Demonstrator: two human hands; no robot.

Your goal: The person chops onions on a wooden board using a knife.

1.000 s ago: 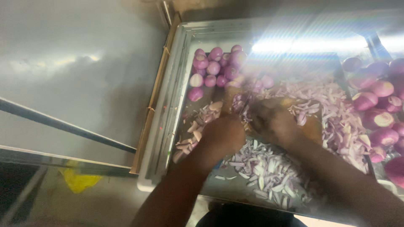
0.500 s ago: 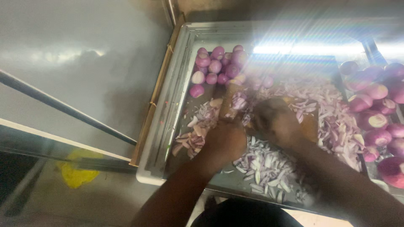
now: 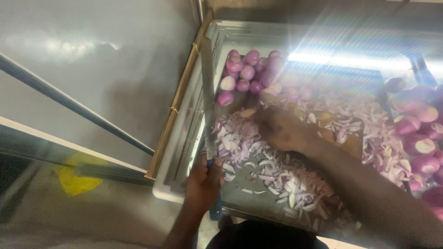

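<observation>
My left hand (image 3: 203, 180) grips the blue handle of a long knife (image 3: 207, 97), whose blade runs away from me along the left side of a steel tray (image 3: 184, 138). My right hand (image 3: 281, 129) rests palm down on a heap of chopped red onion (image 3: 272, 170) in the middle of the tray. Peeled whole red onions (image 3: 247, 74) lie in a cluster at the tray's far left, beyond the blade tip.
More peeled and halved onions (image 3: 417, 133) are piled at the right. A wooden strip (image 3: 177, 101) edges the tray's left side, beside a steel counter (image 3: 92, 69). A yellow object (image 3: 76, 177) lies on the floor at the lower left. Glare washes over the tray's far right.
My left hand has pulled back toward me and to the left, and the knife now lies along the tray's left side. My right hand stays on the chopped onion.
</observation>
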